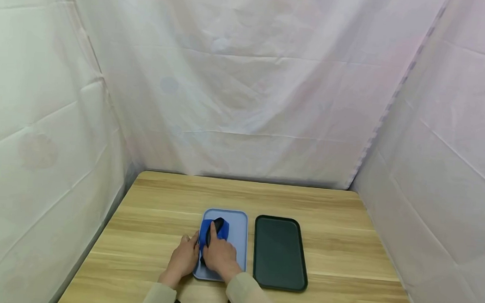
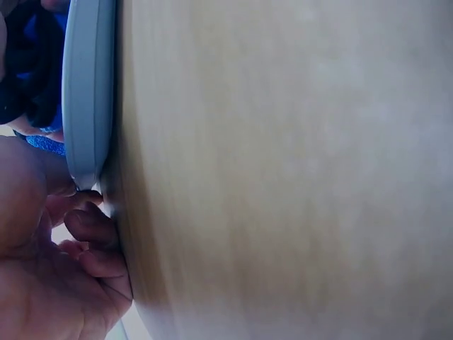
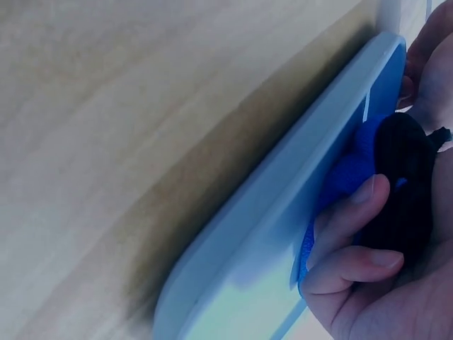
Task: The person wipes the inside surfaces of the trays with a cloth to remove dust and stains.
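A blue-and-black fabric piece lies in the light blue tray, close against its left long side; what exactly it is, I cannot tell. The right hand is on top, two fingers curled round the bundle in the right wrist view, while its index finger lies straight along the black part. The left hand is at the tray's left rim, lower fingers loosely bent beside the wall; whether its thumb or forefinger pinches the fabric is hidden.

To work the fabric well, I would press lightly with that index finger, keep the folds flat, and let the left hand steady the tray so that it does not slide.

The left rim leaves little room; the tray's right strip is bare. Only a narrow gap separates it from the dark green tray. The desk offers open room behind both trays and to either side.
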The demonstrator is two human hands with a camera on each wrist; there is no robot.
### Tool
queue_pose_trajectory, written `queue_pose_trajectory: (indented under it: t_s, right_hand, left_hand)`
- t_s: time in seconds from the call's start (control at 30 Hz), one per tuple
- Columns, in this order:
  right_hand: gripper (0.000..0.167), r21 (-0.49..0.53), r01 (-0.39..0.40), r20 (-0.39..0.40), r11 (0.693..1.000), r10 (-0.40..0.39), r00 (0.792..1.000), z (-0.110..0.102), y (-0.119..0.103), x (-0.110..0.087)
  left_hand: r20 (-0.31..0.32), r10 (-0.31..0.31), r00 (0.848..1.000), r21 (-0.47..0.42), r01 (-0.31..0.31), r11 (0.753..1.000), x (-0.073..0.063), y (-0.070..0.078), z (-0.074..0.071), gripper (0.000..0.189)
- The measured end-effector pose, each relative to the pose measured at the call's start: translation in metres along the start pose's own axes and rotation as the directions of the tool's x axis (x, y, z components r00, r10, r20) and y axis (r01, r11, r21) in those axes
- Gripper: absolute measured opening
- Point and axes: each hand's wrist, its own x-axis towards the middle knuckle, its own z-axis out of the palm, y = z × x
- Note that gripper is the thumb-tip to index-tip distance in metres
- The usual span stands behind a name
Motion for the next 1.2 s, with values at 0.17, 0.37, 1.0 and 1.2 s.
queue_pose_trajectory:
  t_s: [0.17,0.37,1.0,1.2]
  right_hand:
    - [0.078,-0.001,-0.004,-0.003,1.0,0.004,1.0,0.0,-0.001,0.009]
    - [0.078,0.01,-0.015,-0.009,1.0,0.015,1.0,-0.002,-0.002,0.016]
    - [0.078,0.037,-0.032,-0.005,0.999,0.033,0.999,-0.006,0.002,0.028]
    - [0.076,0.033,-0.04,-0.016,0.999,0.041,0.999,-0.007,0.008,0.03]
  left_hand:
    - [-0.009,0.012,1.0,0.005,-0.012,1.0,0.0,0.0,-0.002,0.048]
    - [0.003,0.017,1.0,-0.017,-0.017,1.0,0.0,0.001,-0.004,0.048]
    - [0.014,0.013,1.0,-0.026,-0.013,1.0,0.0,0.001,-0.003,0.049]
    - [0.017,0.0,1.0,-0.018,0.0,1.0,0.001,0.001,-0.002,0.049]
